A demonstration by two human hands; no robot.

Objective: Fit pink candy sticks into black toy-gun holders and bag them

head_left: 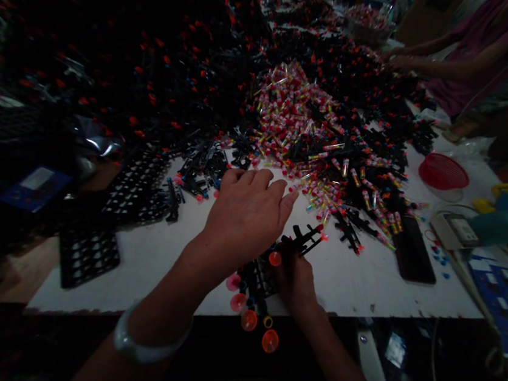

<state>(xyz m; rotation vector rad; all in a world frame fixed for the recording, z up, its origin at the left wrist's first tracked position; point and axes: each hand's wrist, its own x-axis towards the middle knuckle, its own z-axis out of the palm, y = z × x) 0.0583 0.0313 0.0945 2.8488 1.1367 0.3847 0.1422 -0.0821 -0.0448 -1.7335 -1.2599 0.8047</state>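
Observation:
My left hand [252, 205] is palm down over the middle of the white table [349, 281], its fingers curled at the near edge of the piles; what its fingertips hold, if anything, is hidden. Lower and to the right, my right hand [296, 281] is closed on a small black toy gun [303, 240] with an orange tip. Partly under my left wrist, several black pieces with orange and pink suction cups [249, 320] lie by the table's front edge. Ahead of my left hand is a heap of small pink and yellow tubes [286, 108].
Black toy parts [180, 72] are piled high at the left and back. Black perforated trays [89, 256] lie at the left. On the right are a phone [414, 251], a red basket [444, 172] and a fan. A person's arms [451, 66] reach in at the back right.

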